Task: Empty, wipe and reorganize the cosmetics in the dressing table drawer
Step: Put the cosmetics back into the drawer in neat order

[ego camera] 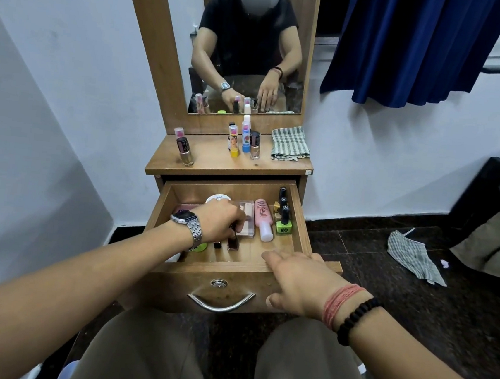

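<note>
At centre frame, the drawer (300, 212) of the dressing table stands pulled out, with its front panel and metal handle (220, 304) toward the lower middle. The left hand (219, 221) reaches into the drawer, fingers curled around a small dark bottle (233, 242), probably nail polish, near the drawer's front. The right hand (298, 281) rests on the drawer's front right rim with fingers extended and relaxed, holding nothing — apparently steadying the drawer.

Contents in the drawer:
- a pink bottle (262, 219) lying flat, right of centre;
- three nail polish bottles along the right wall, the nearest a green bottle (283, 226);
- a clear case (247, 219) and a white round lid (218, 199) toward the back;
- a green item (199, 247), partly hidden beneath the left wrist.

On the tabletop (214, 161) above, several small bottles and tubes stand upright, among them a gold-based polish bottle (185, 152) at left. A folded checked cloth (289, 143) lies at right.

Assessment: the pictures alone do not settle which stage this is — emptying or restocking. Either way, items are split between tabletop and drawer, so the task is unfinished.
</note>
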